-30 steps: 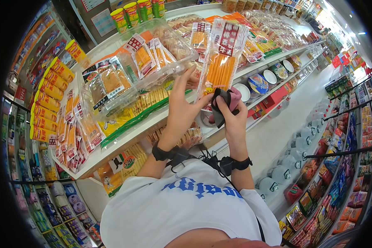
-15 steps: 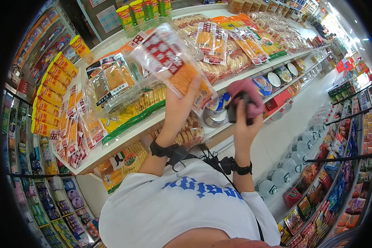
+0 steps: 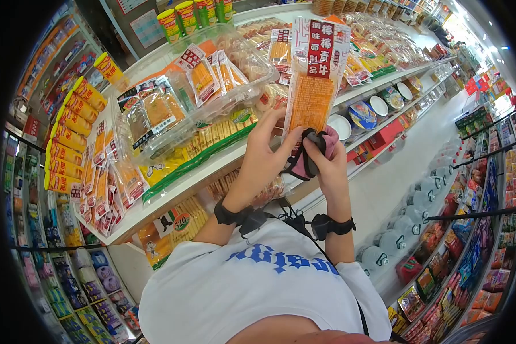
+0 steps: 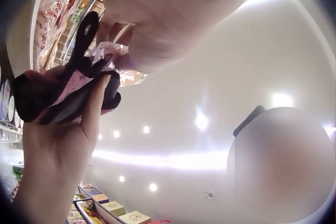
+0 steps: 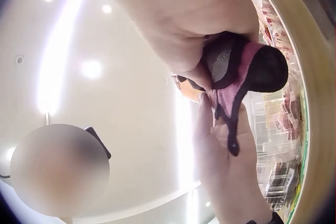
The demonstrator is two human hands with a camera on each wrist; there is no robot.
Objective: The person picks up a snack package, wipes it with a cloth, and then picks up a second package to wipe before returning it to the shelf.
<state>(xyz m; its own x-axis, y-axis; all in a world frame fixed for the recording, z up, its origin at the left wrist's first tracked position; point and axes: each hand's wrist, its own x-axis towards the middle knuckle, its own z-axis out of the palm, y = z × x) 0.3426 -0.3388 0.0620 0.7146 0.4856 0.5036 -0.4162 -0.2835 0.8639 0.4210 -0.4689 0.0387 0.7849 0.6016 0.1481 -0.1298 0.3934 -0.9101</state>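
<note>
I see the left hand (image 3: 261,148) pinching the lower end of the orange snack packet (image 3: 314,97), upright in front of the shelf (image 3: 149,212). The right hand (image 3: 331,167) pinches a pink-and-black cloth item (image 5: 244,71) beside it; whether it also nips the packet, I can't tell. I'd grip lightly, cloth off the label.

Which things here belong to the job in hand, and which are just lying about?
Job in hand:
snack packet, held by the left hand
pink-and-black cloth item, held by the right hand

Just lying about:
yellow canisters
green-and-yellow tubs
clear jugs
</note>
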